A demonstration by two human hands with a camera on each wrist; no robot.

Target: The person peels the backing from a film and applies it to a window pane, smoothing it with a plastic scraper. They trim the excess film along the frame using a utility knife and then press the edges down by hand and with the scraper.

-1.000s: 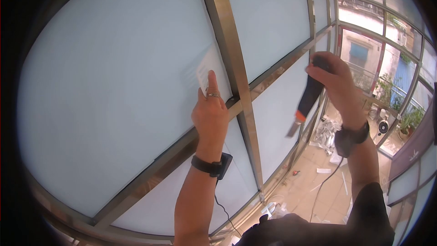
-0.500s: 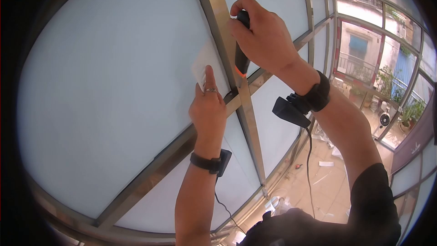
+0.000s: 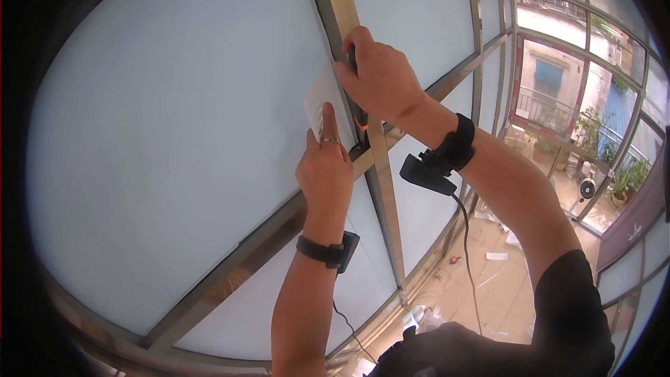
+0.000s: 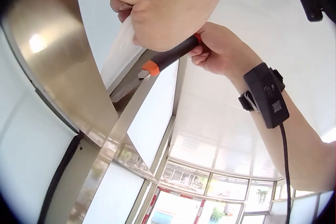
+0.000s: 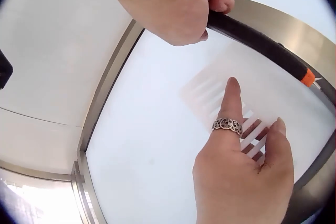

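1. Pale panel [image 3: 174, 132] lies beside the metal post [image 3: 338, 0], inside a bright glazed room.
2. Left grip [image 3: 326, 174] holds the white slotted plate [image 3: 319, 92] at the panel, just beside the post.
3. Right grip [image 3: 384, 80] is closed around the bladed tool [image 4: 176, 53], near the post.
4. Step in hand seems to be placing the blade [image 4: 126, 90] along the post; next move calls for a steady plate and careful angle, I judge.

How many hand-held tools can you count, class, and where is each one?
2. A white slotted spreader is in the left hand, against the pale panel; a black-handled blade tool is in the right hand, by the metal frame.
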